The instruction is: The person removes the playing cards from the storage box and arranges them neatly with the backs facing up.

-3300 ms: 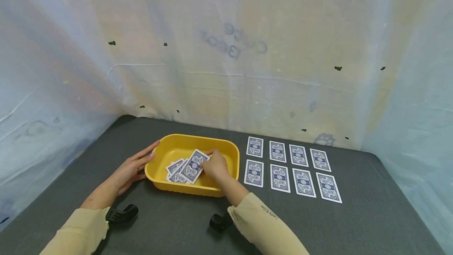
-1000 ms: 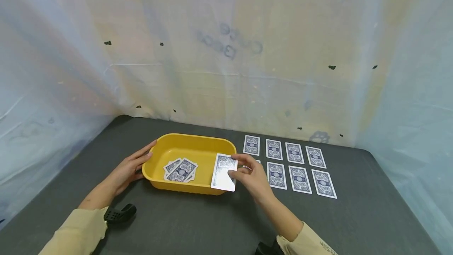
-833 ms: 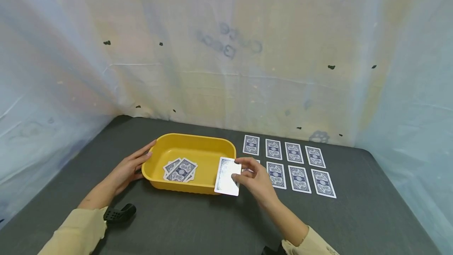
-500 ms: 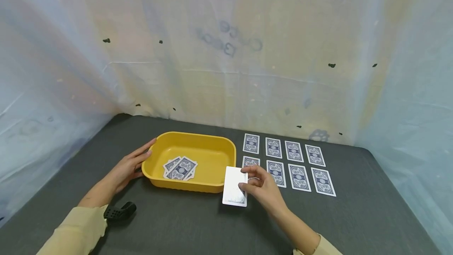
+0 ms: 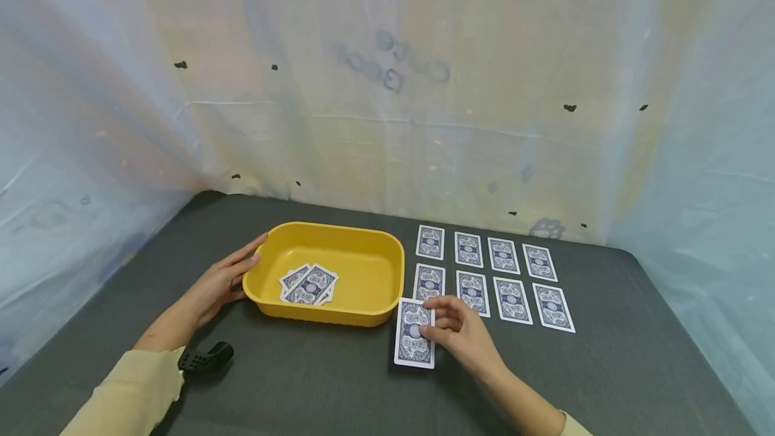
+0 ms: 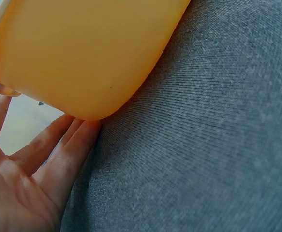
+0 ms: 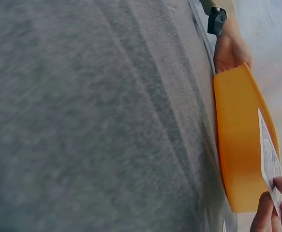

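Observation:
My right hand point(image 5: 463, 335) pinches a playing card point(image 5: 414, 342) by its right edge, blue patterned back up, just in front of the yellow basin's right end. The right wrist view shows the card point(image 7: 269, 157) between thumb and fingers, raised over the grey surface. At the left end of the yellow basin point(image 5: 357, 315), my left hand point(image 5: 218, 288) rests with fairly straight fingers against the wall and rim. In the left wrist view those fingertips point(image 6: 90, 128) touch the basin's outer wall point(image 6: 87, 63). Several playing cards point(image 5: 309, 284) lie in a loose pile inside the basin.
Right of the basin, playing cards lie back up in two rows, a back row point(image 5: 469, 249) and a front row point(image 5: 512, 300). A dark grey cloth point(image 5: 315, 382) covers the table. A pale sheet point(image 5: 387, 153) hangs behind it and along both sides.
My right hand has lifted a card from the pile in the basin, carried it rightward over the rim and then towards me. The left hand has stayed at the basin.

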The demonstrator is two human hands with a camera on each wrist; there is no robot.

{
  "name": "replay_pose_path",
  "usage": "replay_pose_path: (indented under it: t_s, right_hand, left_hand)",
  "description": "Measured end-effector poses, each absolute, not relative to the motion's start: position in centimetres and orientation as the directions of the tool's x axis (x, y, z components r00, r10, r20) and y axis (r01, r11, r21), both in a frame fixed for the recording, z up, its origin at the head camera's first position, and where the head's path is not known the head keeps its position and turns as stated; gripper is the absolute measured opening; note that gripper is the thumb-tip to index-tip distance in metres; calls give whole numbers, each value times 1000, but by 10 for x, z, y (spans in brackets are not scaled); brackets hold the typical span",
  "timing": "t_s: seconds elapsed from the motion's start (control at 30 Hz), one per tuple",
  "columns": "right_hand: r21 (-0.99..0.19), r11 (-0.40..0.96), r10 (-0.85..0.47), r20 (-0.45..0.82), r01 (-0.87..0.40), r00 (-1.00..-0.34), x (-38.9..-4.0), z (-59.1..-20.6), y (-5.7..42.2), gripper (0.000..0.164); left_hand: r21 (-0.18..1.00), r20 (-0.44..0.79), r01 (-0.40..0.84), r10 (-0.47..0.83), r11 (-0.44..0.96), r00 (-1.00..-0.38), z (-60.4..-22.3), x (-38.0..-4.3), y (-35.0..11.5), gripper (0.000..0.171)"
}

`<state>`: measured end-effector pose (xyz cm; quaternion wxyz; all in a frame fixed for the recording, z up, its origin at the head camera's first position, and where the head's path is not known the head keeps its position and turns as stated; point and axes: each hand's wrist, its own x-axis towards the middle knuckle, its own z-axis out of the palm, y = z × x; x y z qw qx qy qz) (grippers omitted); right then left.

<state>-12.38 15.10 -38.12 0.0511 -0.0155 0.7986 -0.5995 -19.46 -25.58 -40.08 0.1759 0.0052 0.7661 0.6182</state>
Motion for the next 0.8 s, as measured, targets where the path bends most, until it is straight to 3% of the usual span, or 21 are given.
replay_pose_path:
  t_s: [0.6,0.8]
  right_hand:
    - [-947,321,-192,-90,24,-977,-122,-397,171,41]
    - [-920,392,-185,-77,-2,-980,-123,-400,173,41]
  left_hand:
    - [951,-260,-209,218,228,-941,-401,-194,-257,68]
    - [948,-264,-213,214,234,-940,-400,-194,-256,69]
